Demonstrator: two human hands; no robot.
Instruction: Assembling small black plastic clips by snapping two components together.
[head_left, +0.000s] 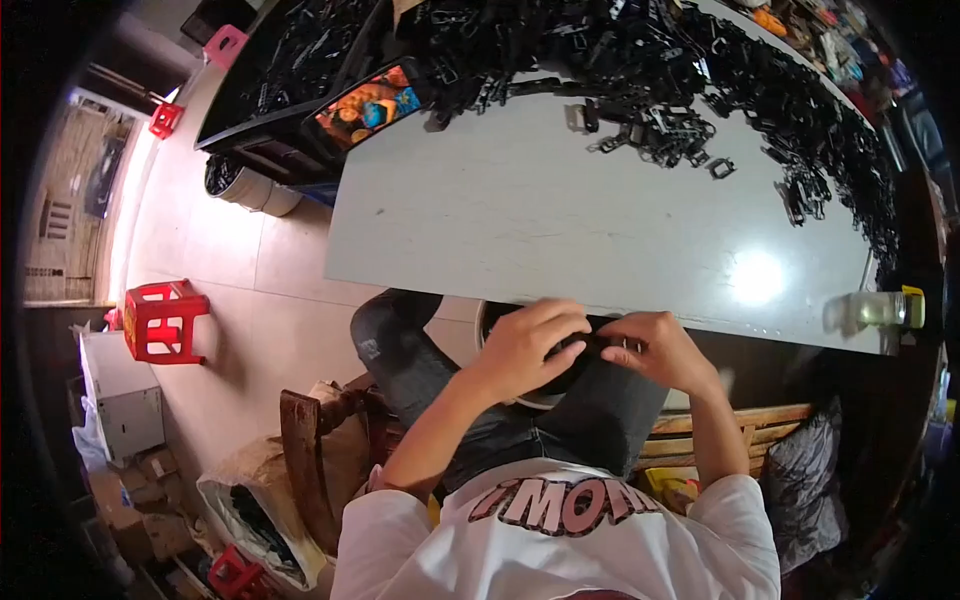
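Observation:
Both hands are close together just past the table's near edge, above a pale-rimmed bucket (544,404) between my knees. My left hand (528,345) has its fingers curled, with thumb and fingertips bent toward the right hand. Facing it, my right hand (660,348) is closed in a pinch. Something small and dark seems to lie between the fingertips, but against the dark bucket inside I cannot make it out. Beyond the hands, a loose heap of small black plastic frames (665,135) lies on the white table (480,210).
A larger bank of black parts (830,130) covers the table's far and right sides. A phone (370,108) leans against a black crate (270,150) at the far left. A jar (882,309) is by the right corner. A red stool (166,322) stands left.

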